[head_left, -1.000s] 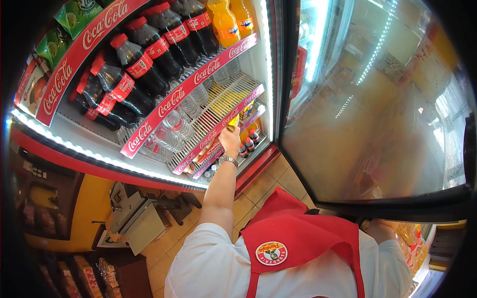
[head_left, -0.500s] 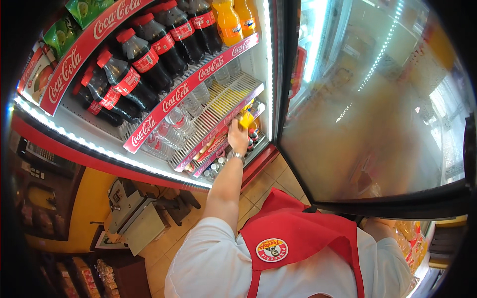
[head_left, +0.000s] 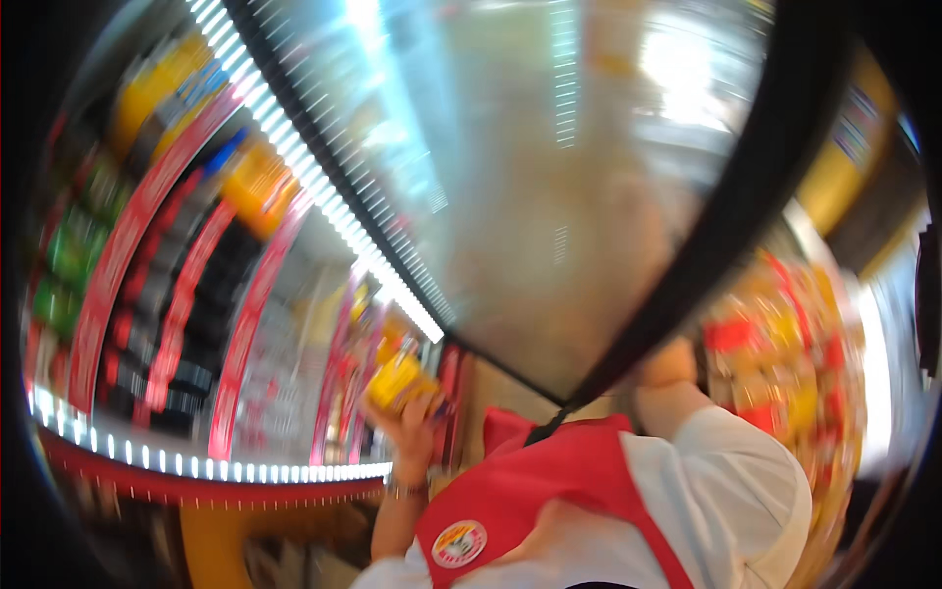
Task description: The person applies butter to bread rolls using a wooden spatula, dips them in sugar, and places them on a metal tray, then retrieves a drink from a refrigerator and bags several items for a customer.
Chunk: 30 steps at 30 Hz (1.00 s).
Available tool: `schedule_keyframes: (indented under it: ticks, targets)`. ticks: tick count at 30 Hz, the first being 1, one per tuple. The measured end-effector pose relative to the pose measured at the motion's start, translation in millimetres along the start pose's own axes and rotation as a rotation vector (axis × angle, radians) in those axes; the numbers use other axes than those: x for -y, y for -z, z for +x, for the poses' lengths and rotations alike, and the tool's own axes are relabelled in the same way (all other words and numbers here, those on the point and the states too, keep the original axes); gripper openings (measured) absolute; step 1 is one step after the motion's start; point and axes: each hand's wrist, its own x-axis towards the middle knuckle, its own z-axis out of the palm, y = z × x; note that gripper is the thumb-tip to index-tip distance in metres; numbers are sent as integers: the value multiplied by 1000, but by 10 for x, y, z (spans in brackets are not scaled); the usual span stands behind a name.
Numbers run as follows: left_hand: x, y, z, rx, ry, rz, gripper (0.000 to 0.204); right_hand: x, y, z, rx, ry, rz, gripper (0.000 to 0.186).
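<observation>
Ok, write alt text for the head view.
A person's left hand holds a yellow package beside an open drinks fridge, everything blurred. The fridge's glass door fills the upper middle; the person wears a red apron and white shirt.

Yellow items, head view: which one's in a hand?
The yellow package in the left hand, below and left of centre; the blurred yellow-orange items at upper left sit on the cooler shelves with no hand on them.
</observation>
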Motion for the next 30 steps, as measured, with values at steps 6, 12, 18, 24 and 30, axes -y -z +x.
schedule_keyframes:
  ticks: [6, 12, 18, 24, 30]
  targets:
    - [-125, -147, -567, 179, 48, 0, 48, 280, -210, -831, 50, 23, 214, 22]
    - [-412, -175, -1333, 368, 55, -10, 43, 1353, 560, -2820, -87, 179, 201, 28]
    - [-847, 103, -1838, 423, 54, -18, 42, 1970, 699, -4748, -321, 194, 100, 30]
    - [-1333, 431, -2274, 448, 33, -81, 43, 2477, 813, -6211, -331, 275, -122, 28]
    - [-1798, 577, -3235, 655, -6, -231, 47, 3113, 931, -7938, -548, 421, -237, 29]
